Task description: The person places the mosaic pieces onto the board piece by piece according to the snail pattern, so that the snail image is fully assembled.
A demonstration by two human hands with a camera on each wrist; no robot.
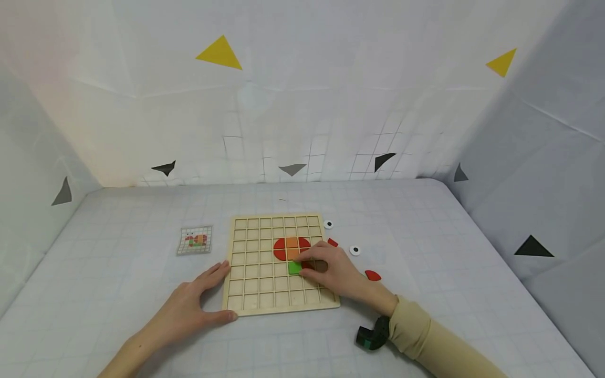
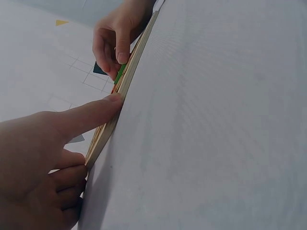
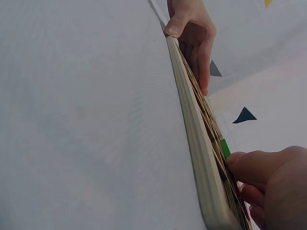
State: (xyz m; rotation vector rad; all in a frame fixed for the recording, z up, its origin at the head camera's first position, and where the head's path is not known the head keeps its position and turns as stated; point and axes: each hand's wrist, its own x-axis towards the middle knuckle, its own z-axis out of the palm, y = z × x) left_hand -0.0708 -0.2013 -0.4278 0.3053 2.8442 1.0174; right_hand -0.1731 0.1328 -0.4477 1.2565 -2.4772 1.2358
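Note:
A pale wooden grid board (image 1: 258, 286) lies on the table. My right hand (image 1: 337, 270) reaches over its right side, pinching a green square tile (image 1: 294, 268) between thumb and finger at one of its cells. Just beyond the tile, orange square pieces (image 1: 292, 242) sit between rounded red pieces (image 1: 280, 249). A darker red piece (image 1: 307, 265) is partly hidden under the right hand. My left hand (image 1: 189, 302) rests against the board's left side, its thumb touching the near left corner and its fingers extended along the edge, as the right wrist view also shows.
Left of the board lies a small gridded picture card (image 1: 195, 240). On the right are two round eye pieces (image 1: 328, 224), a small red piece (image 1: 333, 242) and a red rounded piece (image 1: 373, 275). A black device (image 1: 373, 334) is at the right wrist.

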